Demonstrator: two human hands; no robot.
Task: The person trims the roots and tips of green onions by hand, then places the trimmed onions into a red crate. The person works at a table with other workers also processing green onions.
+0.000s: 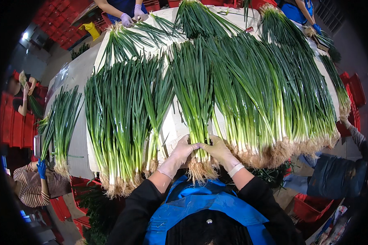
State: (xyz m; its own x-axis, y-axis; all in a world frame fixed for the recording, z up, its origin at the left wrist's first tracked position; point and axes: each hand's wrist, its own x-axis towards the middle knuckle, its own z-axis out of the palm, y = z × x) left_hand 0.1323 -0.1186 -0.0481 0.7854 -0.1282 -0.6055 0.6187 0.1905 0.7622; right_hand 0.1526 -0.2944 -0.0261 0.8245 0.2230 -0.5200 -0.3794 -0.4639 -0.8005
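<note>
Both of my hands wear thin pale gloves and meet around one bunch of green onions (193, 92) at the near edge of the white table (170, 122). My left hand (181, 150) grips the pale stalks from the left side. From the right, my right hand (218, 150) closes on the same stalks, the thumbs touching across the front. The bunch's brown roots (201, 171) hang toward me over the edge, and its leaves point away. A wide pile of green onions (257, 101) lies to the right; another pile (119, 116) lies to the left.
Across the table, a co-worker's gloved hands (132, 17) hold onions. Another person in a blue apron (297, 12) works at the far right. On the left, a person with blue gloves (41, 169) handles onions. Red crates (312, 208) stand on the floor around the table.
</note>
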